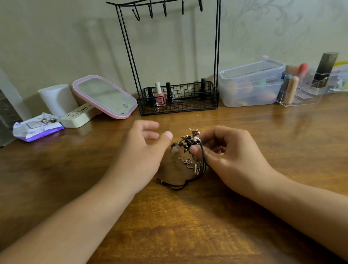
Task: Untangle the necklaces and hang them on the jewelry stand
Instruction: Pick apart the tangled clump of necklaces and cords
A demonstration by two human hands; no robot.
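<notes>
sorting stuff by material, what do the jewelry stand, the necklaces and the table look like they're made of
Jewelry stand: thin black wire, likely painted metal, with a mesh basket base. Necklaces, pinched by the right hand: black cord, shiny silvery charms that look metallic, and some dark beads of unclear material. Table: brown wood grain with a glossy finish; possibly veneer.

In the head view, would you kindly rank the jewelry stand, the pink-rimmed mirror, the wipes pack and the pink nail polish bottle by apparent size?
1. jewelry stand
2. pink-rimmed mirror
3. wipes pack
4. pink nail polish bottle

All stand at a similar depth along the wall, so the order seems reliable.
</notes>
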